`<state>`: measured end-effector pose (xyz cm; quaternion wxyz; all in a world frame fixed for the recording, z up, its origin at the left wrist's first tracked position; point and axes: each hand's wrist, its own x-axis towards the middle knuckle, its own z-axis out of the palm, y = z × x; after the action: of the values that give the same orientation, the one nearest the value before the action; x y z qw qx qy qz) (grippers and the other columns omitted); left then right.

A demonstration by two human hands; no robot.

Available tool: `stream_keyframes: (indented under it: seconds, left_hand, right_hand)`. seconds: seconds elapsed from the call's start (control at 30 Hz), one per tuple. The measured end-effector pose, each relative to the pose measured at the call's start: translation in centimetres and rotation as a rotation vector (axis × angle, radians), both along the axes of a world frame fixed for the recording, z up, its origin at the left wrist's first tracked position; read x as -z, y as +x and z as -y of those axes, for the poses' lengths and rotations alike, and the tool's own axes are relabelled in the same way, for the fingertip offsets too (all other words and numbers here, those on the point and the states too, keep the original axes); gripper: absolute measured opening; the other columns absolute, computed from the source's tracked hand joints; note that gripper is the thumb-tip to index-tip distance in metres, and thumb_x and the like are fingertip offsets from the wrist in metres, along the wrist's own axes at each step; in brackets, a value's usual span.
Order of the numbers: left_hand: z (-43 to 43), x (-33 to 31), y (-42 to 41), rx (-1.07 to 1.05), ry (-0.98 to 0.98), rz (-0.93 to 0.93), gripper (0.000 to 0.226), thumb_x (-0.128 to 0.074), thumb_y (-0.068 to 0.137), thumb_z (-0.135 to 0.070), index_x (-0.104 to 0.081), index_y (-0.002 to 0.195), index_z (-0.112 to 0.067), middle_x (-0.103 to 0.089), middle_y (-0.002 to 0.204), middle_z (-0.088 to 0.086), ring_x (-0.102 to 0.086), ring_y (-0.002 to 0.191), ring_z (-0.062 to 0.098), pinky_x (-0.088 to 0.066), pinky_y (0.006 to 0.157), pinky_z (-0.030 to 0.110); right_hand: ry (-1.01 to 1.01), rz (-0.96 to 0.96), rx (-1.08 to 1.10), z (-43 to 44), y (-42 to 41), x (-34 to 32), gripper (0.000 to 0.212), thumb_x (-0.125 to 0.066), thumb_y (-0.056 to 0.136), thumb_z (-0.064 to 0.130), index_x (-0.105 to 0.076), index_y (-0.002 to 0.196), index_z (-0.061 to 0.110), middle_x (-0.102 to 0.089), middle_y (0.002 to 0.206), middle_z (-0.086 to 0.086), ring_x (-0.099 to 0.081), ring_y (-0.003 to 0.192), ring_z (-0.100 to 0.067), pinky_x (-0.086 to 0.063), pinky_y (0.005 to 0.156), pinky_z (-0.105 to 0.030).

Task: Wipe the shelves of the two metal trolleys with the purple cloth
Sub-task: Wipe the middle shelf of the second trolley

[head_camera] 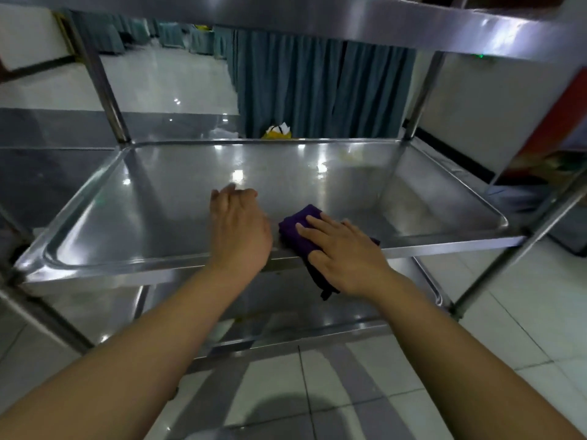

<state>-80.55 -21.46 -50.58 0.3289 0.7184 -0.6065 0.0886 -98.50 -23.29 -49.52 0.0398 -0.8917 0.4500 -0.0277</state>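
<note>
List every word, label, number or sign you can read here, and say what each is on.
No text can be read anywhere in this view.
Red board at the right: a blurred coloured picture, no letters can be made out.
Yellow and white thing on the floor behind the trolley: dark marks, too small to read.
Trolley shelf and purple cloth: no label or print shows.

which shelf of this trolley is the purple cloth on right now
The middle shelf: the purple cloth lies over its front edge under the right hand; the top shelf and bottom shelf show none.
</note>
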Motion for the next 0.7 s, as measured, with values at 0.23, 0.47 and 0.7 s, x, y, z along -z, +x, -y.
stream_keyframes:
  seconds: [0.23, 0.47, 0.7]
  left_hand:
    - [2.4, 1.4, -1.0, -0.057, 0.141, 0.143, 0.044, -0.05, 0.09, -0.019, -0.05, 0.125, 0.007, -0.051, 0.128, 0.029, -0.033, 0.131, 0.039, -0.01, 0.115, 0.047]
    - [2.3, 0.8, -1.9, -0.126, 0.141, 0.054, 0.03, -0.046, 0.087, -0.013, -0.059, 0.103, 0.008, -0.06, 0.105, 0.028, -0.048, 0.104, 0.042, -0.032, 0.092, 0.041]
    - [1.9, 0.9, -1.7, -0.14, 0.116, -0.01, 0.012, -0.05, 0.087, 0.001, -0.055, 0.097, 0.006, -0.057, 0.1, 0.027, -0.046, 0.097, 0.04, -0.036, 0.085, 0.047]
  right_hand:
    - [0.096, -0.075, 0.117, 4.2, -9.8, -0.6, 0.052, -0.024, 0.103, 0.034, -0.008, 0.153, 0.031, 0.0, 0.161, 0.008, 0.005, 0.147, -0.011, 0.0, 0.119, -0.034]
    - [0.168, -0.176, 0.184, 8.7, -14.2, -0.9, 0.054, -0.017, 0.103, 0.034, -0.001, 0.154, 0.025, 0.007, 0.161, 0.0, 0.01, 0.148, -0.018, -0.006, 0.12, -0.039]
    - [0.13, -0.15, 0.029, 8.2, -7.0, -1.2, 0.056, -0.017, 0.103, 0.034, 0.007, 0.153, 0.026, 0.011, 0.161, -0.002, 0.011, 0.148, -0.021, 0.001, 0.119, -0.042]
